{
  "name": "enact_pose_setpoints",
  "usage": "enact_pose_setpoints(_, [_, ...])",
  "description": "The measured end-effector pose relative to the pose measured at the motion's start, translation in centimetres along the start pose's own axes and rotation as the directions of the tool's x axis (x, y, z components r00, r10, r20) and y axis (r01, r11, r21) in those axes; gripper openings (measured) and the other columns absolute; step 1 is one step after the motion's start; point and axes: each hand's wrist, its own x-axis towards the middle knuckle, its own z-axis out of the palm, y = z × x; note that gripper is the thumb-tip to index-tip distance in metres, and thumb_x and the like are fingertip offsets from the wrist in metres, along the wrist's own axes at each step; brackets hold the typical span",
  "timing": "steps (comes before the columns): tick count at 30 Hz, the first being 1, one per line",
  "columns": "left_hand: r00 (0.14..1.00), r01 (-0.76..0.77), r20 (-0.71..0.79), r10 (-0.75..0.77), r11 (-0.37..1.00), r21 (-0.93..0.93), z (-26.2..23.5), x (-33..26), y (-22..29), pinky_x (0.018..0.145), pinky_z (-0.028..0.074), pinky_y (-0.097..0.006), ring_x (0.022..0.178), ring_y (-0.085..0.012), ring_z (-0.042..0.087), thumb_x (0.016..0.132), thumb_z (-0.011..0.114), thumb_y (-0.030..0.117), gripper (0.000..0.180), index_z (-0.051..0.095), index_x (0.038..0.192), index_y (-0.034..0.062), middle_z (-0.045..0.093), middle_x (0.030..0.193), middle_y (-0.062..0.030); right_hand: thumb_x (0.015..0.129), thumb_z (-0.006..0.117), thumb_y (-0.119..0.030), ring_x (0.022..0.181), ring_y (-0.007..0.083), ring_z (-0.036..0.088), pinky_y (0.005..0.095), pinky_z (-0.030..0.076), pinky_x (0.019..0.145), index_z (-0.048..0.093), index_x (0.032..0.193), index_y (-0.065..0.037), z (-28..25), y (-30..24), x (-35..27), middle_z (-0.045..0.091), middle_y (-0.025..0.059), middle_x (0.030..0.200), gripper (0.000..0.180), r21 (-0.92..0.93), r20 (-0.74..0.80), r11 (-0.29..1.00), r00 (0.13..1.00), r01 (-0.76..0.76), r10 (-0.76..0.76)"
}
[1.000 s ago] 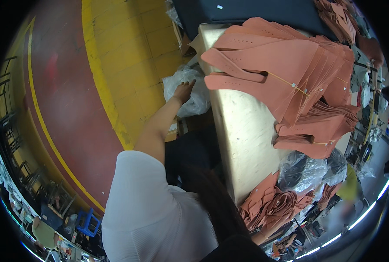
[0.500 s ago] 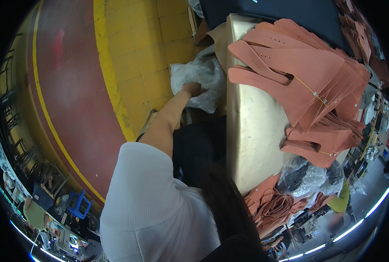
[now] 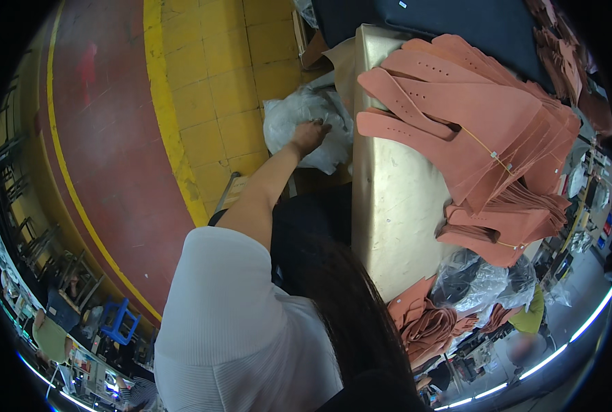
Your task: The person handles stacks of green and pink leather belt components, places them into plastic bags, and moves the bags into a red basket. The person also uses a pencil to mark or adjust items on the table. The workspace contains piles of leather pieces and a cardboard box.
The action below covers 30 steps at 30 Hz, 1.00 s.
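My left hand [image 3: 310, 136] reaches down to a crumpled clear plastic bag [image 3: 285, 118] beside the bench, low over the yellow floor. Its fingers are bent and closed against the plastic, and whatever lies inside the bag cannot be made out. My right hand is out of the picture. To the right of the bag stands a pale gold padded bench top [image 3: 395, 199]. On it lies a fanned stack of salmon-coloured cut leather pieces [image 3: 484, 103] with punched holes, a yellow cord around them. A smaller tied bundle of leather pieces [image 3: 502, 223] lies nearer.
A dark padded surface [image 3: 443, 20] adjoins the bench at the far end. Nearer me are a clear plastic bag [image 3: 471, 275] and more leather pieces [image 3: 433, 329]. A blue stool [image 3: 119, 321] stands at lower left, past the red walkway [image 3: 107, 137]. Other people are at the lower edges.
My left hand has shifted slightly right and more of its back and fingers shows above the plastic. The view has moved a little; the leather stacks lie as before.
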Motion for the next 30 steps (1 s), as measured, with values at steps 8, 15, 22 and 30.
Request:
enact_pose_setpoints(8, [0.825,0.228,-0.023,-0.564,0.370,-0.901,-0.2,0.2,-1.0,0.108,0.035,-0.040,0.127,-0.0393,0.049,0.102,0.038,0.046,0.057,0.052,0.135,0.0019,0.055,0.131,-0.0291,0.099,0.053,-0.033,0.134,0.0310,0.041,0.0450,0.039,0.110,0.034,0.142,-0.003,0.1,0.2,-0.1,0.038,0.0165,0.147,0.055,0.004,0.014,1.000,1.000,0.023,-0.024])
enact_pose_setpoints(15, [0.818,0.191,-0.261,-0.512,0.670,-0.717,-4.2,0.2,-5.7,0.096,0.044,-0.036,0.113,-0.0291,0.058,0.101,0.049,0.030,0.039,0.062,0.123,-0.0001,0.066,0.119,-0.0135,0.100,0.053,-0.031,0.134,0.0311,0.041,0.0450,0.039,0.110,0.035,0.142,-0.002,-0.4,0.4,-0.4,0.038,0.0167,0.147,0.054,0.013,0.017,0.998,0.998,0.058,-0.058])
enact_pose_setpoints(22, [0.869,-0.016,-0.095,-0.485,0.164,-0.986,-15.2,-5.3,-6.5,0.096,0.046,-0.036,0.111,-0.0226,0.058,0.102,0.047,0.032,0.043,0.056,0.128,-0.0019,0.062,0.123,-0.0135,0.100,0.054,-0.029,0.135,0.0312,0.040,0.0450,0.038,0.110,0.035,0.141,-0.001,-1.6,1.1,-1.6,0.038,0.0168,0.147,0.053,0.012,-0.002,0.992,0.993,0.122,-0.122])
enact_pose_setpoints(30, [0.897,0.123,0.034,-0.440,0.175,-0.977,-30.2,-17.8,-0.7,0.043,0.042,-0.024,0.055,-0.0108,0.053,0.101,0.048,0.043,0.044,0.057,0.120,0.0050,0.063,0.096,-0.0092,0.100,0.054,-0.027,0.135,0.0313,0.040,0.0450,0.038,0.110,0.036,0.141,-0.001,-4.9,1.9,-5.2,0.037,0.0171,0.148,0.052,-0.308,-0.063,0.904,0.941,0.298,-0.331])
